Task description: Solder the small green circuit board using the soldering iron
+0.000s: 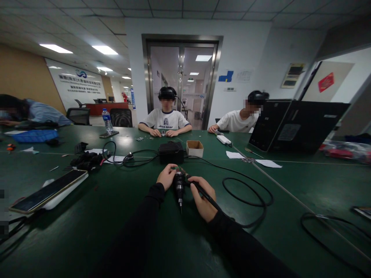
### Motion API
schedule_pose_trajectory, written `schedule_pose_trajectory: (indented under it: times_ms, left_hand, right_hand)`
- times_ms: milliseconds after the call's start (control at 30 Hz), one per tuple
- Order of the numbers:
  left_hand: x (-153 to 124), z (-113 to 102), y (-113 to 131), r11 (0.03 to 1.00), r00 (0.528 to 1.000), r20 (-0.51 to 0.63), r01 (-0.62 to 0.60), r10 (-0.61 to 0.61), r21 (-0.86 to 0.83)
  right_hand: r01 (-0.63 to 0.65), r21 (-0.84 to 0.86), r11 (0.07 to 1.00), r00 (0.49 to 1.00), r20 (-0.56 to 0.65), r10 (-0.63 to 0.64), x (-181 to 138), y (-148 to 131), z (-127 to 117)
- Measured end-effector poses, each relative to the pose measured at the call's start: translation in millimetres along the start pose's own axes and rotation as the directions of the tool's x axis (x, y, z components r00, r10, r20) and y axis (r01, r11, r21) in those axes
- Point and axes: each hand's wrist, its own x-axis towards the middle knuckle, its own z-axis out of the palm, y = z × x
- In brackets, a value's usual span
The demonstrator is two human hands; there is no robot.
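Note:
My left hand [166, 177] is closed, with thumb and fingertips pinched on a small greenish part [178, 168] that looks like a circuit board; its details are too small to tell. Right beside those fingers lies a black tool [179, 185] with a thin metal tip pointing toward me. My right hand [205, 197] grips a black pen-shaped soldering iron [199, 188] whose cord runs back under my wrist. The iron's front end reaches up to the small part; whether they touch I cannot tell.
Ahead stand a black box [171, 153] and a small open cardboard box [194, 149]. A looped black cable [246, 224] lies at right. A phone [50, 192] rests on the left. Across the green table [278, 200] sit people, and a black computer case [295, 125] stands right.

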Motion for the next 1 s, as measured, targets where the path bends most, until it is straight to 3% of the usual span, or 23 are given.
schedule_pose_trajectory:
  times_ms: [300,500,1000]
  left_hand:
    - [0.0,1.0,0.9,0.989,1.000,0.007,-0.029,0.030,-0.148]
    - [-1.1,0.5,3.2,0.988,1.000,0.010,-0.017,0.019,-0.157]
    - [0.0,2.3,-1.7,0.985,0.999,0.014,-0.043,0.046,-0.169]
  right_hand:
    - [0.006,-0.014,1.000,1.000,0.007,-0.006,-0.9,1.4,0.8]
    - [0.011,-0.036,0.999,0.998,0.069,-0.008,-0.6,1.3,1.9]
    - [-0.010,-0.039,0.999,0.997,0.071,0.013,-1.4,1.8,1.9]
